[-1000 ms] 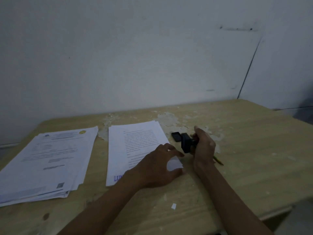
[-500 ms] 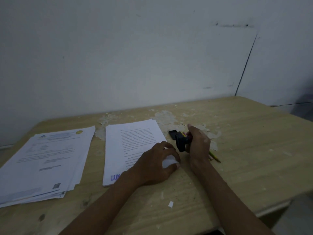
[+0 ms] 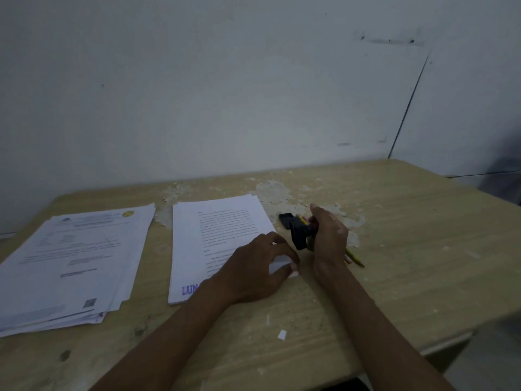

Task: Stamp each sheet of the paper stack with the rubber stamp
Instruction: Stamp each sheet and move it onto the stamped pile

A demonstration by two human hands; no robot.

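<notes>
A white paper stack (image 3: 217, 238) lies in the middle of the wooden table; its top sheet bears printed text and a purple stamp mark at the near left corner. My left hand (image 3: 259, 268) rests on the stack's near right corner and pinches that corner between thumb and fingers, curling it up. Just right of the stack, my right hand (image 3: 328, 235) grips a black rubber stamp (image 3: 298, 231), held tilted above the table, apart from the paper.
A second, fanned pile of printed sheets (image 3: 70, 261) lies at the left. A small black cap or pad (image 3: 286, 217) and a yellow pencil (image 3: 355, 258) lie by my right hand. The wall stands close behind the table (image 3: 423, 249). Paper scraps (image 3: 282, 334) dot the near edge.
My left hand's fingers have curled tighter on the sheet's corner, lifting it a little. The right hand with the stamp has stayed about where it was.
</notes>
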